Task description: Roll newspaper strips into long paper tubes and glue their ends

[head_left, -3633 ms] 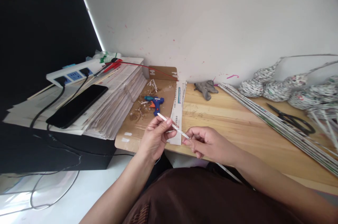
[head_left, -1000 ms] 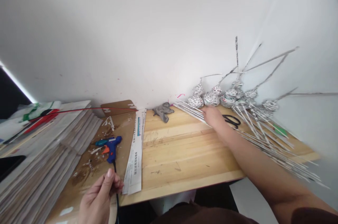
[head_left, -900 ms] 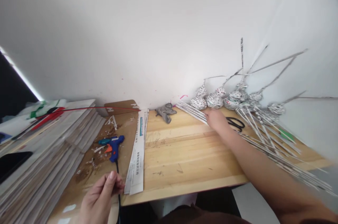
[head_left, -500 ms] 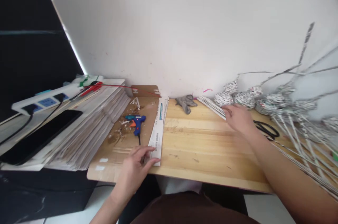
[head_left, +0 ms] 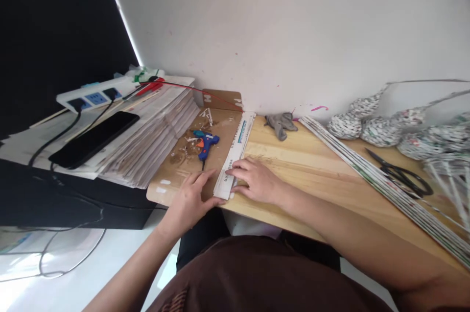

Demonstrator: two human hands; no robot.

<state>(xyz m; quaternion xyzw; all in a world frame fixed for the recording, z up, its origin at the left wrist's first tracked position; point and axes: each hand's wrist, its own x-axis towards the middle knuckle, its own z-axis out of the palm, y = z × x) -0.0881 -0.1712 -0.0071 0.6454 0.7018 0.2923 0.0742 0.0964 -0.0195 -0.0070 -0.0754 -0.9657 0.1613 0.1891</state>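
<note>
A stack of long newspaper strips lies along the seam between the brown board and the wooden tabletop. At its near left corner is my left hand, fingers bent loosely and apart, the thumb touching the end of the strips. From the right, my right hand rests its spread fingertips on the top strip. Neither hand lifts anything. A blue glue gun lies just left of the strips among white scraps. Long rolled paper sticks lie slantwise on the right, beyond my right forearm.
Black scissors sit beside the sticks, near woven paper gourd shapes along the wall. A grey rag is at the back. To the left, a tall paper stack carries a phone and a power strip.
My right hand has come left from the paper sticks to the newspaper strips. My left hand stays at their near end. The camera view has shifted.
</note>
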